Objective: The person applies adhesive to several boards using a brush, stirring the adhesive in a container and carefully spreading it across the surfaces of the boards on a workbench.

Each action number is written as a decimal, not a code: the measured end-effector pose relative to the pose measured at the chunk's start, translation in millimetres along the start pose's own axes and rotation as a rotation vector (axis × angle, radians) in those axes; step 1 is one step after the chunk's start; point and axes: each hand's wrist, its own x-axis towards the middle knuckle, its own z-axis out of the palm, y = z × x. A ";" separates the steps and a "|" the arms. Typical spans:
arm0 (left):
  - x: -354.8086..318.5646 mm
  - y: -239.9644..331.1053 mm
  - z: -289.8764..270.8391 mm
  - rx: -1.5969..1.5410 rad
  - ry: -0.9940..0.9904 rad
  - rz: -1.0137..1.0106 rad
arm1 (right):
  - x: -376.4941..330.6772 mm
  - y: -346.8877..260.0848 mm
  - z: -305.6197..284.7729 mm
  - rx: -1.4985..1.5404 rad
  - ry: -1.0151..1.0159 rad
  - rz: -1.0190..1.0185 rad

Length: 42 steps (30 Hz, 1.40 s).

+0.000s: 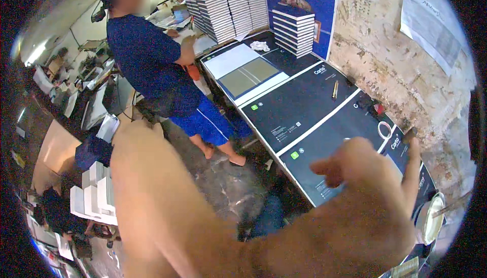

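Observation:
Smeared by motion, my left forearm rises on the left of the view, and my left hand (138, 128) is at its upper end near the standing person's legs; its fingers are too blurred to read. My right hand (362, 169) is over the near part of a black-topped table (304, 108). One finger of it reaches up toward the wall while others bend to the left, apart from it, and I make out nothing held. Close to this hand lie a white ring (385, 130), like a tape roll, and a pot with a pale rim (433, 217) with a stick in it.
Grey boards on a blue sheet (248, 77), a crumpled white cloth (259, 46) and a slim yellowish tool (335, 90) lie on the table. Book stacks (294, 31) stand at the far end. A person (147, 59) in blue stands left. White blocks (94, 197) are stacked lower left.

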 end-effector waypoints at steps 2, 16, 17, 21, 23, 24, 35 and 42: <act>-9.6 9.2 17.4 0.044 0.037 -0.062 | -1.9 4.9 -6.6 -0.006 0.010 0.014; -1.0 8.9 33.5 0.103 -0.011 0.120 | -18.2 19.3 -52.1 -0.046 0.104 0.069; 3.5 6.5 28.0 0.071 -0.073 0.179 | -20.0 16.9 -53.2 -0.046 0.101 0.071; 22.2 14.6 0.6 0.007 -0.260 0.203 | -20.7 4.4 -50.8 -0.055 0.105 0.068; 31.1 19.1 -0.9 0.110 -0.275 0.166 | -22.3 -1.9 -51.0 -0.053 0.093 0.068; 35.0 21.7 0.0 0.161 -0.283 0.149 | -23.8 -3.9 -51.6 -0.063 0.099 0.068; 145.8 102.1 135.1 -0.919 0.355 0.242 | -53.1 27.7 -160.3 -0.043 0.318 0.087; 147.9 232.6 236.7 -1.625 0.412 -0.130 | -110.5 3.3 -270.0 -0.013 0.507 0.150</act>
